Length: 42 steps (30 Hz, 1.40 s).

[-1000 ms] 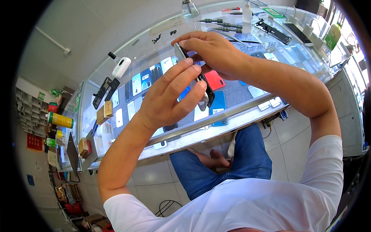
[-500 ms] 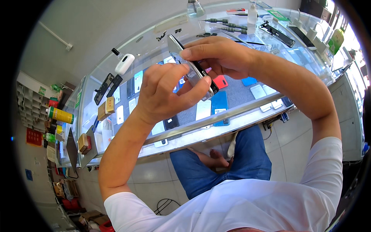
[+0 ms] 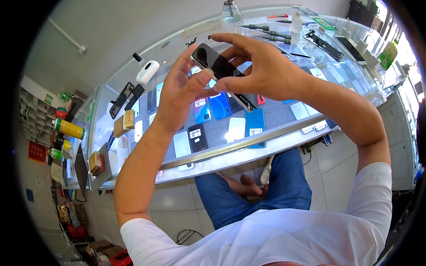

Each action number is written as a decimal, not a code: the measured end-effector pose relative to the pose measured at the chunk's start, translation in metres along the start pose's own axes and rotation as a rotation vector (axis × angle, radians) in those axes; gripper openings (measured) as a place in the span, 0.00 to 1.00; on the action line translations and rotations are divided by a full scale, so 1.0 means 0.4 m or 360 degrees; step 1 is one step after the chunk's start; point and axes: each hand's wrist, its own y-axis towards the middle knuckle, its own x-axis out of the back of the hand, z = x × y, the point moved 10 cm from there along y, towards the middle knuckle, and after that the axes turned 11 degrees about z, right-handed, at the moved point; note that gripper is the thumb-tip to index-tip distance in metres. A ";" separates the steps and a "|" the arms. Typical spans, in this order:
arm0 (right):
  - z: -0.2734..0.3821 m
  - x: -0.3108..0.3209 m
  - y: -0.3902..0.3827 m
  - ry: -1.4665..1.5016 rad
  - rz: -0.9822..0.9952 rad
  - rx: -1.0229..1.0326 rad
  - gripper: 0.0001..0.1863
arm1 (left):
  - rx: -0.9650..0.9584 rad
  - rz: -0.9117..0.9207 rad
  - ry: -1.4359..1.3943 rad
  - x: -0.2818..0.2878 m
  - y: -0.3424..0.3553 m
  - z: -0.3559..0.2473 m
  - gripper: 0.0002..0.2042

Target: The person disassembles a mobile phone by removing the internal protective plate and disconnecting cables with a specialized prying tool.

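A black smartphone (image 3: 222,70) is held up in the air over a glass display counter (image 3: 248,142), its dark screen facing me. My right hand (image 3: 262,71) grips its right side with fingers over the top edge and thumb below. My left hand (image 3: 182,91) holds its left end, thumb pressed on the lower edge and fingers behind. Both forearms rise from the lower edge of the picture.
Inside the counter lie several phones (image 3: 255,126) on grey lining. On the glass top sit a white device (image 3: 147,72), screwdrivers (image 3: 266,32), a small bottle (image 3: 231,9), dark phone parts (image 3: 126,95) and small boxes (image 3: 124,124). Shelves with cans (image 3: 69,128) stand at left.
Both hands have lifted the phone higher and turned it, so its dark screen now faces me. The left thumb has shifted to the lower edge.
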 end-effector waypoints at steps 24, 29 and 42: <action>-0.015 -0.009 0.013 0.0174 0.0306 0.0154 0.31 | 0.0143 0.0155 -0.0458 -0.003 -0.001 0.041 0.41; -0.039 0.027 0.012 0.0251 0.0308 0.0001 0.26 | 0.0190 0.0146 -0.0498 0.016 -0.009 0.058 0.43; -0.063 0.058 0.022 -0.0242 0.0145 0.0001 0.29 | 0.0357 0.0205 -0.0457 0.029 -0.015 0.086 0.45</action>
